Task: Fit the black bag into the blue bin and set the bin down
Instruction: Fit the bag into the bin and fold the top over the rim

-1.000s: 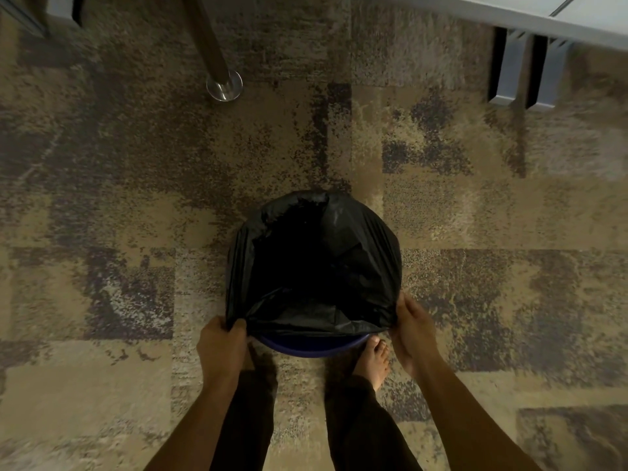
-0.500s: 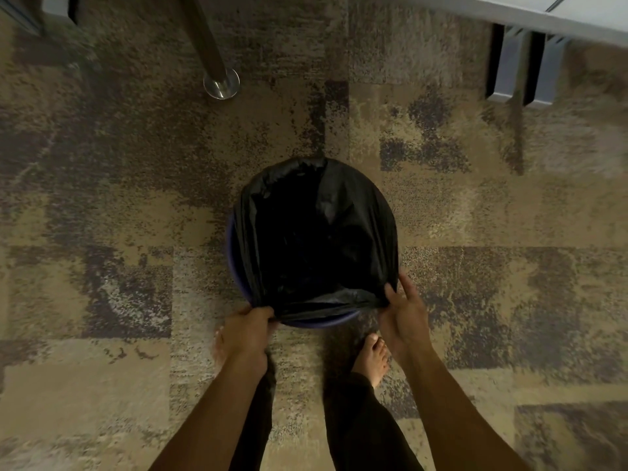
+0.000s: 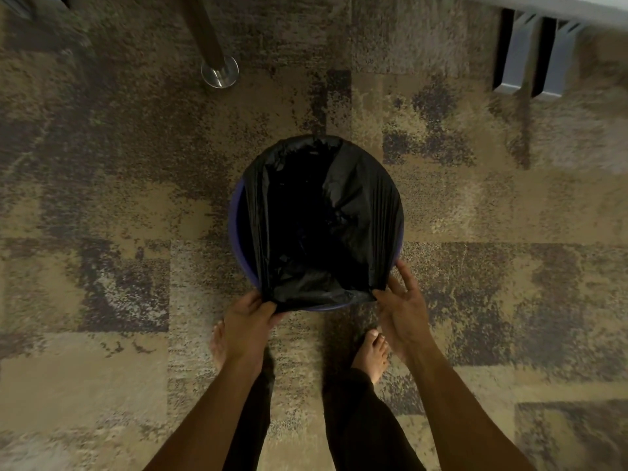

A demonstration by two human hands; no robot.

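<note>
The bin (image 3: 234,229) stands on the carpet (image 3: 102,198) just ahead of both hands, the left hand (image 3: 246,322) pinching the bag (image 3: 323,215) at the near rim while the right hand (image 3: 404,307), fingers spread, rests against that hem.

One bin (image 3: 234,229), one bag (image 3: 356,198), two hands (image 3: 248,321), seemingly.

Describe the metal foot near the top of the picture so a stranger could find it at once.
Start at the black bag lining the blue bin on the carpet. Look up and left to the dark pole. The foot is the shiny round disc at its base, unlike the two grey blocks at upper right.
</note>
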